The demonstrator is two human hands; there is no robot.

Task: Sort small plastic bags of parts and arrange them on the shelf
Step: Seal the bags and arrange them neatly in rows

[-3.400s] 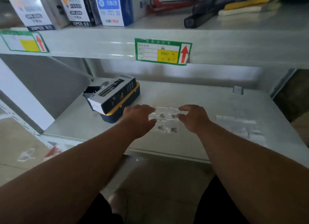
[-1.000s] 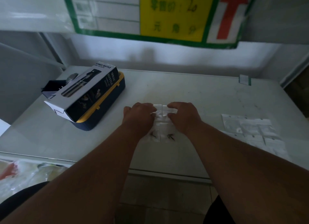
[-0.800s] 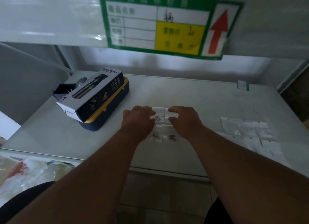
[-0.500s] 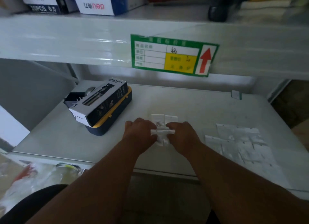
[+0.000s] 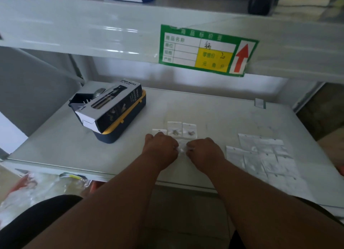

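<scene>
Small clear plastic bags of dark metal parts lie in a row on the white shelf (image 5: pixel 55 142): two bags (image 5: pixel 181 129) side by side, and a third (image 5: pixel 158 131) at their left, partly under my fingers. My left hand (image 5: pixel 161 148) and my right hand (image 5: pixel 203 151) sit just in front of that row, knuckles up and fingers curled, and between them they pinch another small bag (image 5: pixel 181 148), most of it hidden. A spread of several more clear bags (image 5: pixel 264 159) lies flat at the right.
A black spray bottle box (image 5: pixel 109 105) lies on a navy and yellow case (image 5: pixel 121 129) at the shelf's left rear. A green price label (image 5: pixel 206 50) hangs on the shelf above. Packaged goods show on the lower level at bottom left.
Both hands have pulled back toward the front edge, leaving the two bags uncovered behind them, and now pinch a bag between them. The camera has also moved.
</scene>
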